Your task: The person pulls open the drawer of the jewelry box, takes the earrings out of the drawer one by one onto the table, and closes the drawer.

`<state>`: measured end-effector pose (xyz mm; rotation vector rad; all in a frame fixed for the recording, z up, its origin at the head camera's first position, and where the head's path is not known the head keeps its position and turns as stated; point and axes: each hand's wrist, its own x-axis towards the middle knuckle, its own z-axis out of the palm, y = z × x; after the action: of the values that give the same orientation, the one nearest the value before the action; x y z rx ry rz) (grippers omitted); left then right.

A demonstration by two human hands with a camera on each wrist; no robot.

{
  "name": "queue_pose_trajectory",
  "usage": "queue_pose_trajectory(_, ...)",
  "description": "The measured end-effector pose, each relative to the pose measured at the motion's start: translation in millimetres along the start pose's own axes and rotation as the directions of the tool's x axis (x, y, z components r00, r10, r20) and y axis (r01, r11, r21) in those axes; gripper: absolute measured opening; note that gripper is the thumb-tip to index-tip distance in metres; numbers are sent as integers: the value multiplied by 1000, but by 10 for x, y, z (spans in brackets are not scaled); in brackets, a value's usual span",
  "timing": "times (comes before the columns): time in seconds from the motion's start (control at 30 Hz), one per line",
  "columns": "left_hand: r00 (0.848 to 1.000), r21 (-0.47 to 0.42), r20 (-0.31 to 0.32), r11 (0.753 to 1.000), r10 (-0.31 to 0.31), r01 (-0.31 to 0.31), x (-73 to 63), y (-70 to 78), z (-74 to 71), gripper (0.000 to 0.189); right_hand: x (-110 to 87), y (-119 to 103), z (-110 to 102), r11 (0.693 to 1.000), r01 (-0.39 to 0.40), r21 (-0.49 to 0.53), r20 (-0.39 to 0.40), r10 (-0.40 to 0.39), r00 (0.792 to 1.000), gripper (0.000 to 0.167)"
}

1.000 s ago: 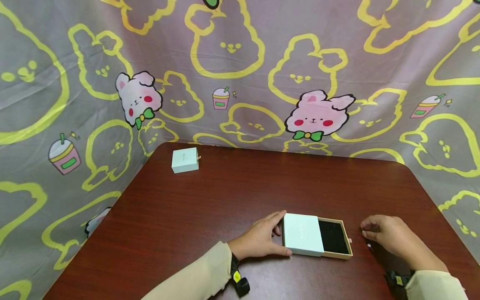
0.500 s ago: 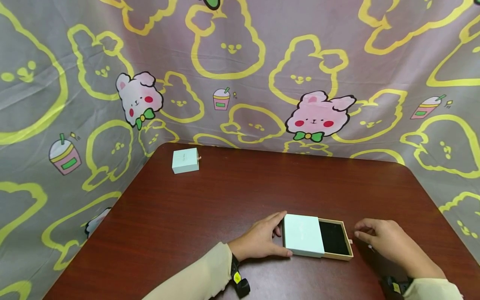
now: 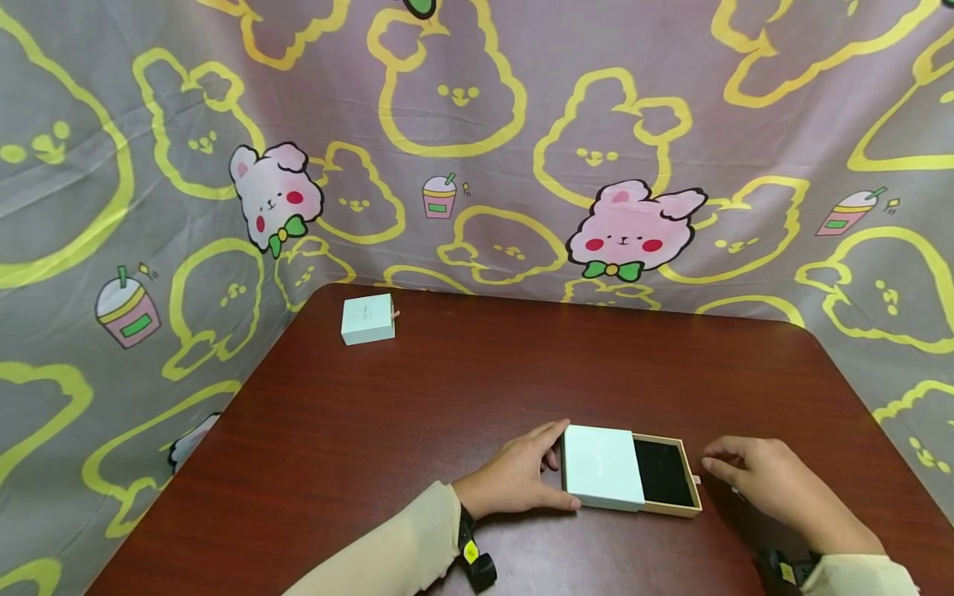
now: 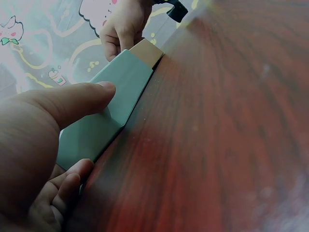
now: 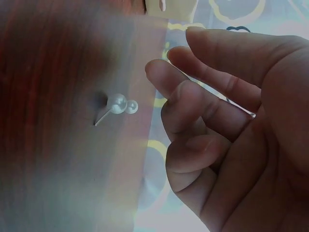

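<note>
My left hand (image 3: 514,473) grips the closed end of a mint-green slide-out jewelry box (image 3: 602,466), thumb on the near side. Its drawer (image 3: 663,472) is partly out to the right, showing a black lining. Just right of the drawer's pull tab (image 3: 696,479) hovers my right hand (image 3: 768,476). In the right wrist view its fingers are loosely curled, with thumb and index fingertips apart. A tiny shiny tip (image 5: 253,115) shows by the finger bases; what it is cannot be told. A pearl stud earring (image 5: 117,104) lies on the table beside that hand.
A second mint-green box (image 3: 368,319), closed, stands at the far left of the brown table (image 3: 477,364). Behind and along both sides hangs a cloth (image 3: 507,182) printed with cartoon rabbits.
My right hand has moved left, closer to the drawer's pull tab. A small pale speck seen earlier at its fingertips no longer shows. My left hand and the box stay put.
</note>
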<state>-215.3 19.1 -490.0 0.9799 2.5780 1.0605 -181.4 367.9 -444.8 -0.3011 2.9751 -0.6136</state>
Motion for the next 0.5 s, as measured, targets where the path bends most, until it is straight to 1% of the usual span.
queue_pose_trajectory(0.1,1000,5,-3,1000,2,-2,4,-7,3,107,6,-9,6,1000,-7,-3,2,7,1000,7)
queue_pose_trajectory(0.23,1000,-1,10,1000,-5,5,3,-5,-4,107,13,-23,8,1000,-19,-9,19,19,1000,12)
queue_pose_trajectory(0.5,1000,-8,17,1000,-9,9,5,14,-14,107,11,-30,36,1000,0,12,49,-1,999,14)
